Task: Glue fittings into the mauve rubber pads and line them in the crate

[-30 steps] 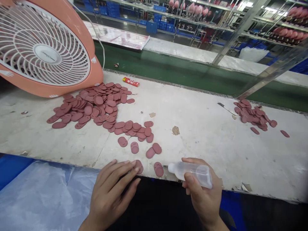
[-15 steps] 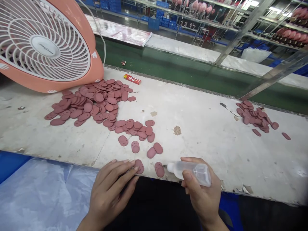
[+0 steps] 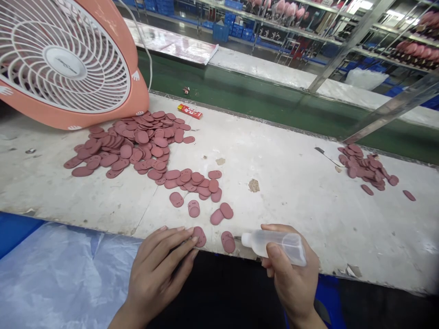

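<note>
My right hand [image 3: 293, 274] is shut on a transparent plastic squeeze bottle [image 3: 274, 245], which lies on its side with its white nozzle pointing left. My left hand [image 3: 159, 269] rests at the bench's front edge, its fingertips against a pink oval pad [image 3: 199, 236]. Another pad [image 3: 228, 242] lies between my hands. These flat rubbery pads have small holes. Many lie in a loose heap [image 3: 126, 146] on the worn white bench [image 3: 308, 214], with a scattered trail reaching toward my hands. A smaller heap of pads [image 3: 361, 167] lies at the right.
A pink and white electric fan [image 3: 68, 61] stands at the far left of the bench. A red box [image 3: 190, 111] sits at the back edge. A small blade [image 3: 324, 154] lies near the right heap. A green surface, metal posts and shelves lie beyond; plastic sheeting [image 3: 61, 278] hangs below left.
The view has drifted slightly, so the bench sits a little higher and further right. The bottle has shifted slightly right in my right hand. The pads have not visibly moved on the bench.
</note>
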Motion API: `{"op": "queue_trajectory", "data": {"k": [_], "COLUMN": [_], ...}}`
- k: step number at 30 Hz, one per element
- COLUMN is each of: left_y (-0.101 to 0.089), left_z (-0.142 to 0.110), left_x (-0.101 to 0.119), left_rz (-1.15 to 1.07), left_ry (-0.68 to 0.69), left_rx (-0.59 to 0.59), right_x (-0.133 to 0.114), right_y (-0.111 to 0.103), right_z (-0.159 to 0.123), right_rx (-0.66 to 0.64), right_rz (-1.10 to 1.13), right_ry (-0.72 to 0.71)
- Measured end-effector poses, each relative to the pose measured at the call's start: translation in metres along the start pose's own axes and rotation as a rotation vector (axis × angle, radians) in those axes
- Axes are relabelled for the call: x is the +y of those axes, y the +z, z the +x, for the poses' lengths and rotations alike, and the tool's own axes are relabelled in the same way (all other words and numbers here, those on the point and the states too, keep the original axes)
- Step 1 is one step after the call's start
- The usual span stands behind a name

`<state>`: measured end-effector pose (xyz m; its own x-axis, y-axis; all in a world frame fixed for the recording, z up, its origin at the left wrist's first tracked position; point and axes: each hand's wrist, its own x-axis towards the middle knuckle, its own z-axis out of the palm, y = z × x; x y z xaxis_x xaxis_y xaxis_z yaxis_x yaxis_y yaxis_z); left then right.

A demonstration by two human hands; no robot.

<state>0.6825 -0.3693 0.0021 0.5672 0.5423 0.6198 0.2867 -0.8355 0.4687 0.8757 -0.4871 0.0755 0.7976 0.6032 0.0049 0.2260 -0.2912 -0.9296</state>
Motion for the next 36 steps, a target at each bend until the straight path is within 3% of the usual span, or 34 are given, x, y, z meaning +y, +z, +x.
{"op": "queue_trajectory", "data": {"k": [36], "left_y": [0.0023], "left_z": [-0.0012], "left_x": [-0.0019], "left_rz": [-0.036], "left_ry": [0.01], "left_rx": [0.035], "right_x": [-0.0047], "right_y": [0.0049], "right_z": [-0.0002], "right_rx": [-0.019], "right_rz": [0.05], "right_ry": [0.005]}}
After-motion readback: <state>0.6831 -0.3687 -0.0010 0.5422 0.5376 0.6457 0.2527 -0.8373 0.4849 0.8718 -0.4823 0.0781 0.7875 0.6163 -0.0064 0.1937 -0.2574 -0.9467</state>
